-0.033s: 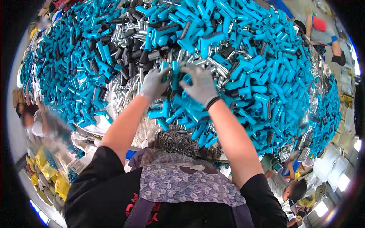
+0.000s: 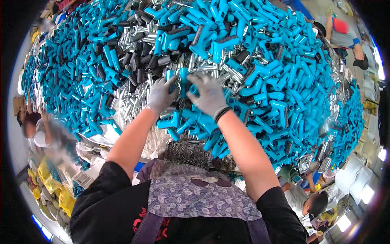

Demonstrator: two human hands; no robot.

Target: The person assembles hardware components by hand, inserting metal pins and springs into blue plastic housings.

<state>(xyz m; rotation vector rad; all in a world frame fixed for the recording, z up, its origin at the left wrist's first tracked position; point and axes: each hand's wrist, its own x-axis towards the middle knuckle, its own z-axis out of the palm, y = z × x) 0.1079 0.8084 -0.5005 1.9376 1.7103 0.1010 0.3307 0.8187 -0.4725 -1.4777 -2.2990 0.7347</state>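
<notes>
My left hand [image 2: 161,94], in a grey work glove, hovers over the pile with index finger and thumb apart. My right hand [image 2: 208,95], gloved alike with a dark band at the wrist, has its fingers spread. A glossy blue tubular part [image 2: 184,76] stands between the two sets of fingertips; whether a finger touches it I cannot tell. Another blue piece [image 2: 170,74] shows just beyond my left fingertips. Below both hands lie several blue angled handle-shaped parts [image 2: 199,120]. No part shows clearly inside either hand.
A wide heap of blue parts [image 2: 292,85] spreads around, mixed with silver metal tubes [image 2: 132,97] and black sleeves [image 2: 164,60]. Small dark metal pieces [image 2: 187,153] lie close to my apron [image 2: 203,197]. Other people [image 2: 315,203] work at the edges.
Both hands have drawn slightly back toward me and a little to the left. The gap between my fingers and the upright blue part looks wider.
</notes>
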